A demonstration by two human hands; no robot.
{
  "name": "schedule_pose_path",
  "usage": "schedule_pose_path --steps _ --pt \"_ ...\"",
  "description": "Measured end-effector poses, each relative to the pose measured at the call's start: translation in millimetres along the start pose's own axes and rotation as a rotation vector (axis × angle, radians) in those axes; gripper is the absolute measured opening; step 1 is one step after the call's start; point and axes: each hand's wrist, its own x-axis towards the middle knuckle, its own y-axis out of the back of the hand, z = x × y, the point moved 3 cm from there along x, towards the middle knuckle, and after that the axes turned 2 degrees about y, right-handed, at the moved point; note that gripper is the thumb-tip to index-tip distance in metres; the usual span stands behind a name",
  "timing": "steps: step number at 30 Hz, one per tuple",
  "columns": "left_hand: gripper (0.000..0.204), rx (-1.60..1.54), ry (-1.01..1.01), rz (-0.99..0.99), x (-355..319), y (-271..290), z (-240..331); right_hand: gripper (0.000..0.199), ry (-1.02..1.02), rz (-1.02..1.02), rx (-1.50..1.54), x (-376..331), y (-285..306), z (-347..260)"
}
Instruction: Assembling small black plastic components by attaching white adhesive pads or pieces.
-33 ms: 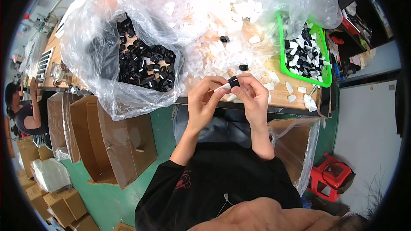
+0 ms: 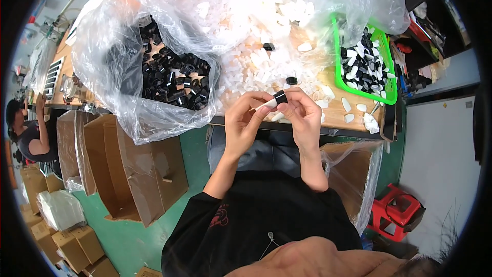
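Head view: both hands meet just above the near edge of the wooden desk (image 2: 335, 113). The left hand (image 2: 245, 120) pinches a small white plastic stem (image 2: 267, 104) between thumb and forefinger. The right hand (image 2: 303, 115) has its fingers closed narrowly round a small black plastic cap (image 2: 280, 96) that sits on the stem's end. Cap and stem touch, so the two look joined or close to it, though I cannot tell how fully the cap is seated.

Behind the hands lies a heap of loose white plastic pieces (image 2: 256, 51). A clear plastic bag of black caps (image 2: 174, 84) is to the left, and a green plastic basket (image 2: 336, 69) of mixed black and white parts is to the right. The desk edge runs just under the wrists. An open cardboard box (image 2: 128, 174) stands below left and a plastic-lined box (image 2: 353, 174) below right, with open room over the lap between them.
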Motion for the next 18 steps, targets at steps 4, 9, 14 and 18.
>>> schedule_pose_path --steps 4,9,14,18 --pt "0.01 -0.098 -0.03 0.019 -3.8 -1.3 -5.2 0.015 -0.015 0.012 -0.001 -0.2 -0.1 -1.8" --pt "0.026 -0.196 0.108 -0.118 5.2 4.4 -4.4 0.013 -0.03 -0.017 0.006 2.1 0.5 -0.5" --pt "0.013 0.063 0.045 -0.075 5.2 -2.3 -1.8 0.013 -0.023 -0.031 0.027 2.0 0.3 -1.7" --pt "0.01 -0.058 0.04 -0.007 2.1 -2.2 -5.5 0.013 0.002 -0.025 -0.016 0.8 4.8 3.8"
